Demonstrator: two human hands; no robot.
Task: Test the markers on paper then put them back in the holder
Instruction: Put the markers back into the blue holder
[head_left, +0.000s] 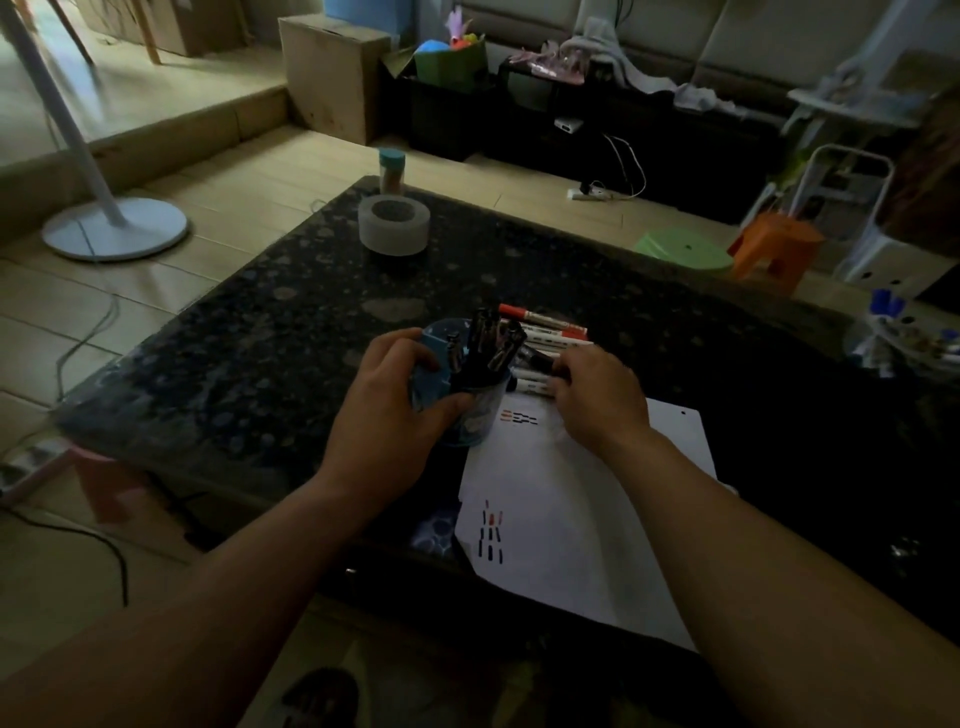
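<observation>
Nearest the lens, two bare forearms reach onto a dark speckled stone table (249, 322).

Head view, work area:
- White paper (561, 519) lies at the near edge, partly under the right forearm. It carries two clusters of short red and black test marks (491, 535).
- Left hand (384, 405) grips the blue holder (431, 361), with the thumb on the near wall and the fingers round the far side. The holder stands just left of the paper and contains several dark markers (488, 338), caps up.
- Right hand (597, 395) rests with bent fingers on a row of loose markers (550, 325) lying beside the holder. Whether it has one pinched cannot be determined.

Head view, surroundings:
- A tape roll (393, 223) and a teal-lidded jar (391, 169) sit at the far end of the table.
- The floor is tiled (dimly lit) and carries a white fan base (114, 228), a cardboard box (332, 78), a green stool (680, 249) and an orange stool (774, 244).
</observation>
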